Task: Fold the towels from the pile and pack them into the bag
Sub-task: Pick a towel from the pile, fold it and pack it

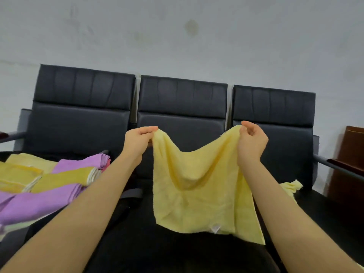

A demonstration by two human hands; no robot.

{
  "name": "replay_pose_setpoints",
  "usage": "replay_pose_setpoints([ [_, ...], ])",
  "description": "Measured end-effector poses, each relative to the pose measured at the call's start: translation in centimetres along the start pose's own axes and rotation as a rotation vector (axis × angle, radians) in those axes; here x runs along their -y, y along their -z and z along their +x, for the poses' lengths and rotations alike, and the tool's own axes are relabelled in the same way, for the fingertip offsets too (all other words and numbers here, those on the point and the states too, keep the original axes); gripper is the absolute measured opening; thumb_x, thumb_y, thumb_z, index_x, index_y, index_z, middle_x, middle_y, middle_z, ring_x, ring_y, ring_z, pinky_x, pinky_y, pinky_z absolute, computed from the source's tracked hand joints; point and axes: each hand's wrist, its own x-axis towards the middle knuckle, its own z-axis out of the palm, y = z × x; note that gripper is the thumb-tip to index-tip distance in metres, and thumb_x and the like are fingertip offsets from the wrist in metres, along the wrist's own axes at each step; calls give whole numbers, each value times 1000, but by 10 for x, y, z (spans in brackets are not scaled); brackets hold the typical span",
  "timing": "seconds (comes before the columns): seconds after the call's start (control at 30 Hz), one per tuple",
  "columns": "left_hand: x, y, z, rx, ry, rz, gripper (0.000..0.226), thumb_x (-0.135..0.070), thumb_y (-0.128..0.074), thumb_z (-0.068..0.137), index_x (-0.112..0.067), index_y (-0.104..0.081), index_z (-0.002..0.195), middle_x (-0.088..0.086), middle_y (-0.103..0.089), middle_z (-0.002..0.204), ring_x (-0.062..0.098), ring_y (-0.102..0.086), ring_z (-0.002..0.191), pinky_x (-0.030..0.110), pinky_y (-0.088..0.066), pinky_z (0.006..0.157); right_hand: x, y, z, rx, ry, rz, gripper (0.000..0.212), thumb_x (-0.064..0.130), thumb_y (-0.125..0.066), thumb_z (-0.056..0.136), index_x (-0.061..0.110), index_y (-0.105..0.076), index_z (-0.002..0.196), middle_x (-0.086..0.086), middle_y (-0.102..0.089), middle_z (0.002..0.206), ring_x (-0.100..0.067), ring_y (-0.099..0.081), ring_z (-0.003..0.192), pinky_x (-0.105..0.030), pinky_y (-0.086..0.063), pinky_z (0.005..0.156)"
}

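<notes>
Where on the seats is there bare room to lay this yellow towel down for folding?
The middle seat under the hanging pale yellow towel shows bare dark cushion, bordered left by the folded purple and yellow towels and right by a crumpled yellow towel. The left seat is crowded. Left hand and right hand pinch the towel's top corners.

1 held yellow towel, 3 black seats, 2 hands, about 7 folded towels

we hold both arms stretched forward and raised, our left hand and right hand level and apart, each with fingers curled in a pinch at the top.
</notes>
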Motion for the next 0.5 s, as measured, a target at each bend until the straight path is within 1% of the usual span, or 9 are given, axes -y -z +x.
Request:
replay_pose_setpoints([
  [0.07,-13,-1,4,-17,-25,-1,26,4,-54,90,-9,-70,106,5,-69,94,14,-66,85,20,-53,68,8,-1,10,-17,1,-16,26,6,-48,97,16,-64,115,4,-61,102,-3,-55,82,-14,-41,72],
  [0.13,-23,-1,6,-25,-52,6,26,3,-57,88,-10,-70,106,2,-69,93,13,-65,87,21,-53,74,14,0,16,-16,1,-22,28,5,-47,97,16,-63,117,2,-60,107,-5,-55,85,-17,-42,73],
  [0.17,-27,0,6,-29,-57,7,25,2,-60,87,-9,-70,107,2,-69,93,14,-65,89,23,-53,79,17,1,18,-8,5,-28,30,5,-47,97,15,-63,119,3,-60,107,-6,-55,84,-16,-42,71],
  [0.23,-28,2,8,-50,-55,48,24,-2,-67,83,-9,-71,106,2,-69,92,16,-65,92,27,-52,85,20,3,20,17,11,-44,33,2,-46,96,15,-62,121,5,-59,102,-4,-54,76,-12,-43,62],
  [0.3,-26,5,8,-84,-68,186,22,-7,-71,80,-11,-72,102,-3,-67,88,15,-64,93,25,-49,83,19,6,19,49,-1,-47,35,-1,-46,94,15,-62,121,6,-58,95,-3,-55,72,-11,-43,56],
  [0.37,-22,8,6,-98,-97,337,19,-12,-69,83,-14,-72,101,-4,-67,85,14,-62,94,23,-45,80,16,11,14,86,-22,-23,35,-2,-48,92,13,-61,121,4,-60,96,-10,-60,82,-12,-43,60],
  [0.4,-19,10,4,-81,-120,398,20,-14,-66,86,-15,-71,105,-3,-67,86,14,-61,94,23,-43,81,14,14,9,106,-36,-9,34,-2,-50,91,13,-62,119,3,-61,96,-12,-61,86,-13,-43,62],
  [0.47,-13,12,0,-4,-175,480,24,-16,-57,92,-17,-67,114,-2,-68,86,13,-61,92,24,-42,82,5,19,-2,154,-63,15,28,-2,-54,90,16,-63,110,5,-62,89,-7,-61,81,-10,-44,59],
  [0.5,-11,13,-3,35,-192,492,25,-17,-54,94,-18,-66,116,-4,-67,82,12,-60,88,24,-42,79,0,21,-9,181,-86,27,26,-2,-56,89,16,-64,105,5,-63,87,-6,-61,79,-9,-45,56],
])
